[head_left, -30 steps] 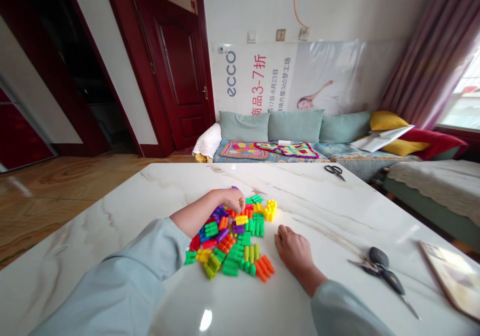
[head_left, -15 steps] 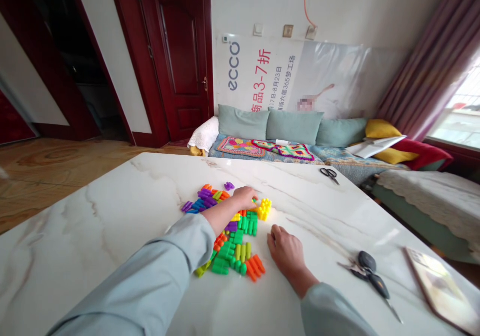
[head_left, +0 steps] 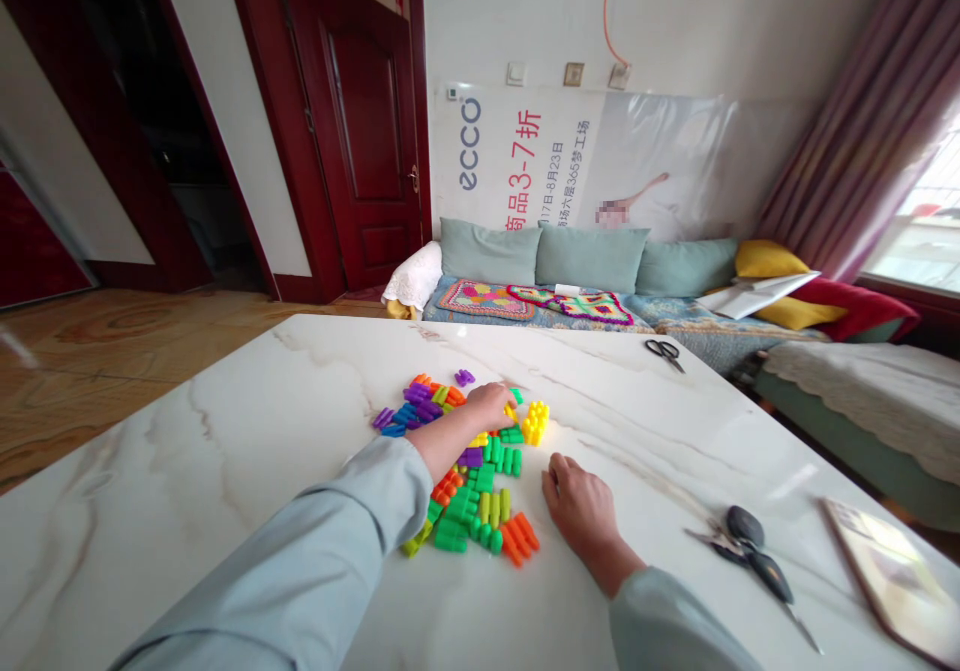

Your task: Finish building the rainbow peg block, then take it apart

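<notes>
A loose pile of plastic interlocking bricks [head_left: 466, 463] in green, orange, purple, blue and yellow lies on the white marble table [head_left: 225, 421]. My left hand [head_left: 489, 407] rests on the pile's far side with its fingers down among the bricks, close to a yellow piece. Whether it grips anything is hidden. My left sleeve [head_left: 300, 561] covers the pile's near left part. My right hand [head_left: 579, 509] lies on the marble holding nothing, just right of the orange bricks [head_left: 519, 538]. A yellow brick cluster [head_left: 535, 423] stands beyond it.
Black-handled scissors [head_left: 750, 543] lie on the table at the right, with a smaller pair [head_left: 664, 353] near the far edge. A picture book [head_left: 892, 581] sits at the right edge. A sofa with cushions [head_left: 592, 259] stands beyond the table.
My left arm has swung right across the pile, and its sleeve now hides the near left bricks. Purple and blue bricks lie spread further left. My right hand has hardly moved.
</notes>
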`<action>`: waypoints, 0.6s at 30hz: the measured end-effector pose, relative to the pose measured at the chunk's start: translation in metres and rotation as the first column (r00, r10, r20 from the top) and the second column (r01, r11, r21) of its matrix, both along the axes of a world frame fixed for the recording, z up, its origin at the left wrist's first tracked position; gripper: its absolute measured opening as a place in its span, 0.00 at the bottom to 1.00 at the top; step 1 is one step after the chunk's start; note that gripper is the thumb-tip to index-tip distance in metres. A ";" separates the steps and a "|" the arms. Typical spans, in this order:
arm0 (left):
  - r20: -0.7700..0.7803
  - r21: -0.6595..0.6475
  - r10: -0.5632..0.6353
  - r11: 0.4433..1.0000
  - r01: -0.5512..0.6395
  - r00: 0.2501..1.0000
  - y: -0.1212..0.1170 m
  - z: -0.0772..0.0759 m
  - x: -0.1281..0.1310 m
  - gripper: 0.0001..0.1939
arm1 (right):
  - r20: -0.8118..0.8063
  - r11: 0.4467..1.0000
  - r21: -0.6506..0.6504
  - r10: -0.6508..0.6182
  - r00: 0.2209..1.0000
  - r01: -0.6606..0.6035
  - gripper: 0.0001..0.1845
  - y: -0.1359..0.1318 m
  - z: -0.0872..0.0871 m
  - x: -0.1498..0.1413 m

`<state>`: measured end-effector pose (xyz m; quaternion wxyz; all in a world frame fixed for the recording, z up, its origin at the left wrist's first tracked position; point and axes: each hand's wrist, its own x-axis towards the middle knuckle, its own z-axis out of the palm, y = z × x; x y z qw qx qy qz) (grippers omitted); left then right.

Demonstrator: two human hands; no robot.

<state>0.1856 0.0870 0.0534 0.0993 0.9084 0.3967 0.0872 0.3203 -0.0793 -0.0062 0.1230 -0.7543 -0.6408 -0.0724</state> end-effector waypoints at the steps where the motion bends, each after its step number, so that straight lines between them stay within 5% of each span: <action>1: 0.024 0.012 0.018 1.000 -0.018 1.000 0.000 -0.002 -0.002 0.15 | -0.005 1.000 -0.007 -0.002 1.000 0.002 0.08 0.000 0.000 0.000; 8: 0.240 0.111 0.026 0.992 -0.054 0.971 -0.016 0.001 -0.023 0.14 | -0.071 0.998 -0.050 -0.037 0.997 0.033 0.10 0.004 0.004 0.000; 12: 0.404 0.165 -0.094 0.986 0.029 0.910 -0.046 0.002 -0.037 0.15 | -0.299 0.979 -0.155 -0.173 0.939 0.131 0.12 0.009 0.021 -0.001; 14: 0.420 0.160 -0.135 0.984 0.073 0.897 -0.064 0.001 -0.045 0.19 | -0.551 0.981 -0.158 -0.185 0.814 0.116 0.18 0.010 0.035 -0.004; 18: 0.420 0.115 -0.152 0.987 0.114 0.895 -0.090 0.001 -0.058 0.26 | -0.900 0.995 -0.091 -0.065 0.431 -0.039 0.28 0.009 0.059 -0.021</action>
